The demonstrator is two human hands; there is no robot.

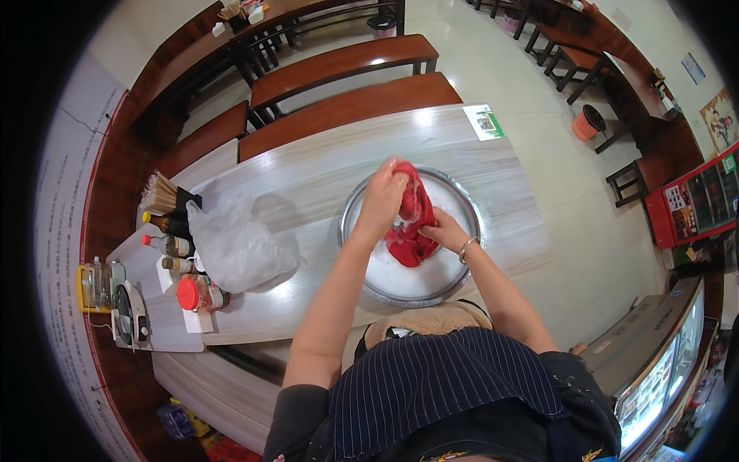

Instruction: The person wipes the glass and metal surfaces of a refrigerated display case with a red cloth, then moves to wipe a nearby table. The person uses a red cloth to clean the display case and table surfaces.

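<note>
A wide round metal basin [346, 219] stands on the wood-grain table [323, 154], close in front of me. White, foamy-looking content shows inside it. Over the basin I hold a wet, bunched red cloth [419, 245] with whitish streaks on it. My left hand [385, 196] is closed round its upper end, on the far left side. Lower down, my right hand [446, 232] pinches the cloth's right edge, a bangle on that wrist. The cloth hangs between both hands, its lower part down in the basin.
Left of the basin lies a clear plastic bag [242, 246]. Beyond it are sauce bottles [173, 245], a red-lidded jar [202, 294], a chopstick holder [187, 202] and a small cooker [131, 314]. A green-white card [483, 122] lies at the far right corner; benches [346, 69] stand behind.
</note>
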